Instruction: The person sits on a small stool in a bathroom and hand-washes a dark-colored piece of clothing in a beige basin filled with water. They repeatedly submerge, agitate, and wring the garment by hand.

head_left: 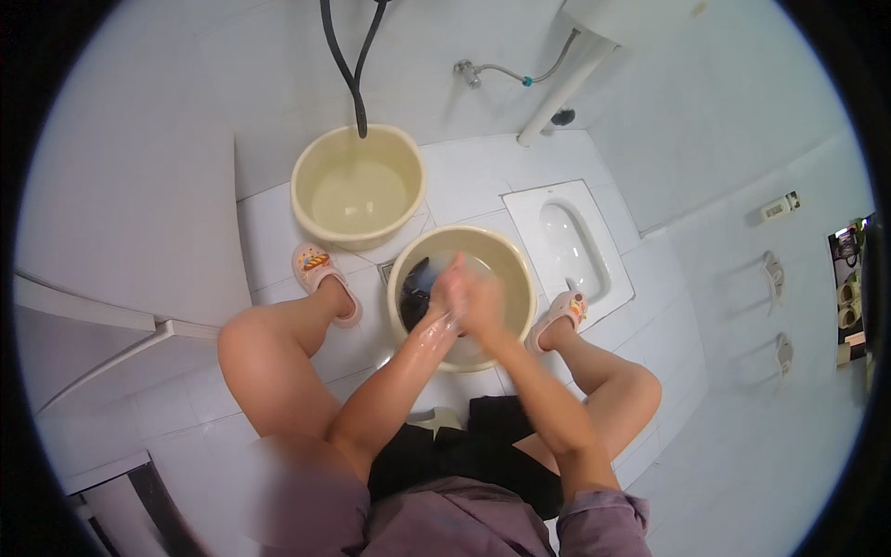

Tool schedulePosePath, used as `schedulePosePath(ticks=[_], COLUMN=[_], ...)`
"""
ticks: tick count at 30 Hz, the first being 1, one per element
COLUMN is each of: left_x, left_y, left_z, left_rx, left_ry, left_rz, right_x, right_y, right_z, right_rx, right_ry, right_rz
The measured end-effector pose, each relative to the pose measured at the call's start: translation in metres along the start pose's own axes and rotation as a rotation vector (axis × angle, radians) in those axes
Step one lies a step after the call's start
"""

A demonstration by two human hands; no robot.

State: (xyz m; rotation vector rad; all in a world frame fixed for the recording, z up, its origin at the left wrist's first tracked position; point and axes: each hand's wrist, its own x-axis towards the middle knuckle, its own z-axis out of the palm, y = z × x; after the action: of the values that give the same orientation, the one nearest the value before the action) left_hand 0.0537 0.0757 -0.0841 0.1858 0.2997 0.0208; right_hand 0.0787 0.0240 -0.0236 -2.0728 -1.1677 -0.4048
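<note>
The left hand point(448, 290) and right hand point(480, 302) are pressed together, blurred, over the near cream basin point(509, 255); what they grasp cannot be told. A dark garment point(417, 290) lies in its water. A second basin point(310, 204) stands beyond on the tiled floor point(464, 172).

White tiled floor point(278, 223) carries everything. Cream basin point(512, 255) w/ water + dark cloth sits at centre. 2nd cream basin point(306, 158), water only, at 11 o'clock from it, rims nearly touching. Squat toilet pan point(529, 209) set into floor at 3 o'clock. Pink slippers: one point(316, 269) at 9 o'clock, other point(564, 309) at 4 o'clock.
</note>
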Motion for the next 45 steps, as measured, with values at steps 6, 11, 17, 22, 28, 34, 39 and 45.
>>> schedulePosePath(ticks=[6, 11, 17, 22, 28, 34, 39, 45], left_x=[-0.005, -0.016, -0.003, 0.002, -0.014, -0.007, 0.005, -0.005], left_y=[0.024, 0.018, 0.040, 0.029, 0.028, 0.019, 0.006, 0.011], left_z=[0.004, 0.061, 0.038, 0.015, 0.019, 0.012, -0.028, -0.011], left_rx=[0.010, 0.465, 1.027, 1.160, 0.520, 0.019, -0.383, -0.096], left_ry=[-0.198, 0.313, 0.065, -0.219, -0.185, 0.113, -0.842, -0.289], left_rz=[-0.010, 0.118, 0.322, 0.255, 0.053, 0.035, 0.013, 0.187], right_x=[-0.001, 0.018, 0.023, 0.054, 0.060, -0.017, -0.019, -0.001], right_y=[-0.007, 0.027, 0.002, 0.008, 0.029, -0.038, -0.024, -0.006], right_z=[-0.013, -0.043, -0.091, -0.120, -0.106, -0.020, 0.013, 0.018], right_rx=[0.010, 0.079, 0.014, 0.742, 0.942, 0.149, 0.060, 0.163], right_ry=[-0.077, -0.339, -0.972, -0.367, -0.066, -0.104, 0.041, 0.074], right_rz=[0.236, 0.477, 0.364, 0.671, 0.730, 0.101, -0.009, 0.058])
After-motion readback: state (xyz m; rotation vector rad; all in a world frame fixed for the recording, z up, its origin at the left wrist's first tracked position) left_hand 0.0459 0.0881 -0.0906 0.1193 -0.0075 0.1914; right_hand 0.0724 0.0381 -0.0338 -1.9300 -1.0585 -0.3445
